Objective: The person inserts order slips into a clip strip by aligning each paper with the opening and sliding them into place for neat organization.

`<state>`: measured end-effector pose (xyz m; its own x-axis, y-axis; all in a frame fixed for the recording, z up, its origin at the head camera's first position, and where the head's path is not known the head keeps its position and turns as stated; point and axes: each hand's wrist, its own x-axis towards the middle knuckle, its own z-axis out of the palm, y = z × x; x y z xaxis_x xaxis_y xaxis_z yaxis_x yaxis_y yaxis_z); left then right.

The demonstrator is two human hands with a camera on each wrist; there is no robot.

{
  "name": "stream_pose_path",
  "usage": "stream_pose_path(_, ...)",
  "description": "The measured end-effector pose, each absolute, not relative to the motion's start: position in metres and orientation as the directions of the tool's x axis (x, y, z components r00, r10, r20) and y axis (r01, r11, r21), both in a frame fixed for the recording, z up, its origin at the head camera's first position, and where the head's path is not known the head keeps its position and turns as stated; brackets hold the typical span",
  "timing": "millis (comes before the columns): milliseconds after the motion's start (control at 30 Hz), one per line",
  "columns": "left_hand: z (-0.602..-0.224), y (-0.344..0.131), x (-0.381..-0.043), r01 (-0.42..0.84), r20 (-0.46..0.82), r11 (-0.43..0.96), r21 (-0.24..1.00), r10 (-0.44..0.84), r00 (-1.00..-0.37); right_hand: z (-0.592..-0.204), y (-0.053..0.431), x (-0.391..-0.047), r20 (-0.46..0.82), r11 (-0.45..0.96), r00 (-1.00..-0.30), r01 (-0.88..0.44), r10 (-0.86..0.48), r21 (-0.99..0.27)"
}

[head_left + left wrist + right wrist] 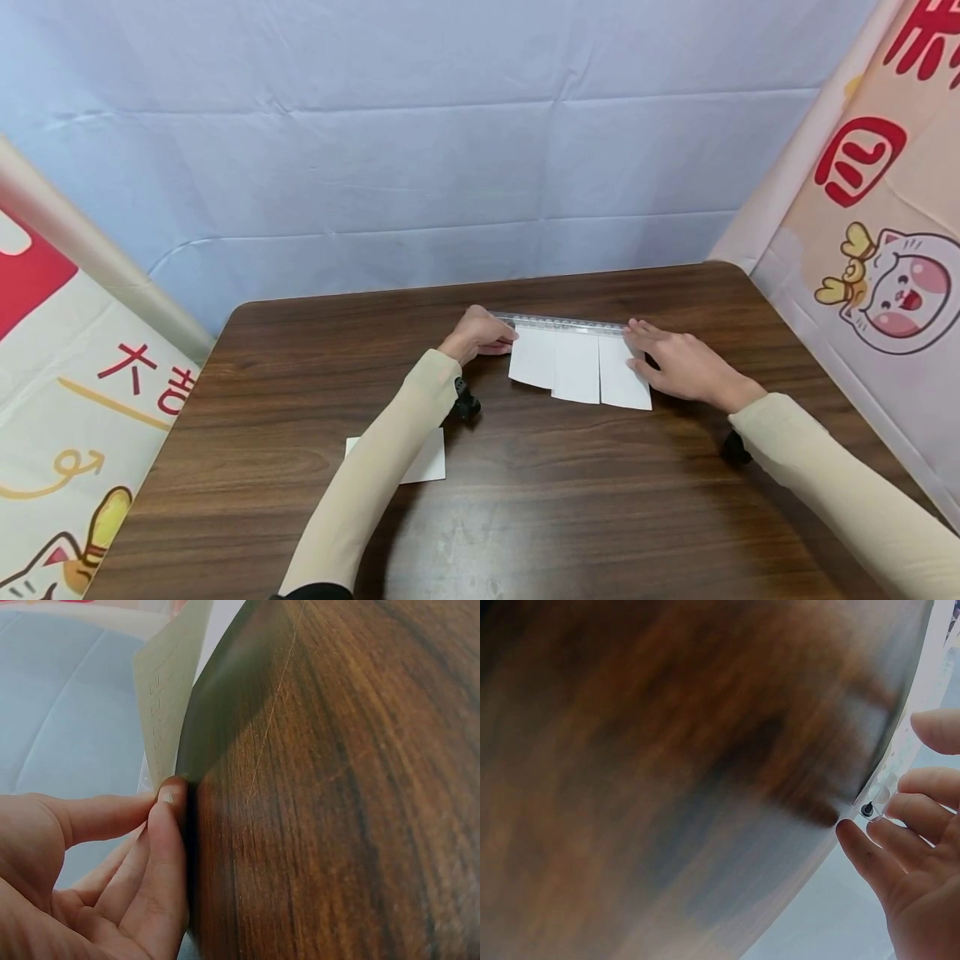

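A clear plastic ruler lies across the upper ends of three white paper pieces, which are side by side near the far edge of the table. At the ruler's left end, my left hand pinches with thumb and fingertips. The left wrist view shows those fingertips at the low corner of a paper piece standing at an angle off the table. My right hand touches the ruler's right end with extended fingers, its thumb apart over the rightmost piece. In the right wrist view, the ruler's holed end meets the fingertips.
Another white paper piece lies under the left forearm, partly hidden by the sleeve. The dark wooden table has rounded far corners. A pale blue cloth hangs behind it, with printed banners at both sides.
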<state>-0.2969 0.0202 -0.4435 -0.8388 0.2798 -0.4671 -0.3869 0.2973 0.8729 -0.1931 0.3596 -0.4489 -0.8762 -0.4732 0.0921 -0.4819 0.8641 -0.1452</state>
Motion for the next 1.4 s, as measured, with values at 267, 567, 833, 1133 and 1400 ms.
stream_pose_path(267, -0.446, 0.019, -0.301, -0.369, -0.456, 0.308, 0.877, 0.291, -0.841, -0.448, 0.358, -0.194, 0.091, 0.867, -0.879, -0.478, -0.469, -0.143)
stream_pose_path(567, -0.446, 0.020, -0.300, -0.347, -0.440, 0.322, 0.881, 0.284, -0.852, -0.447, 0.357, -0.194, 0.082, 0.872, -0.883, -0.469, -0.462, -0.140)
stream_pose_path(833, -0.445, 0.017, -0.294, -0.318, -0.414, 0.326, 0.890, 0.288, -0.863, -0.448, 0.357, -0.195, 0.084, 0.869, -0.880, -0.475, -0.467, -0.141)
stream_pose_path(1133, -0.441, 0.012, -0.282, -0.218, -0.352, 0.396, 0.892, 0.306, -0.884, -0.447, 0.357, -0.195, 0.079, 0.865, -0.877, -0.481, -0.474, -0.142)
stream_pose_path(1400, -0.444, 0.007, -0.277, -0.197, -0.338, 0.437, 0.877, 0.271, -0.901, -0.445, 0.358, -0.194, 0.064, 0.869, -0.882, -0.472, -0.468, -0.151)
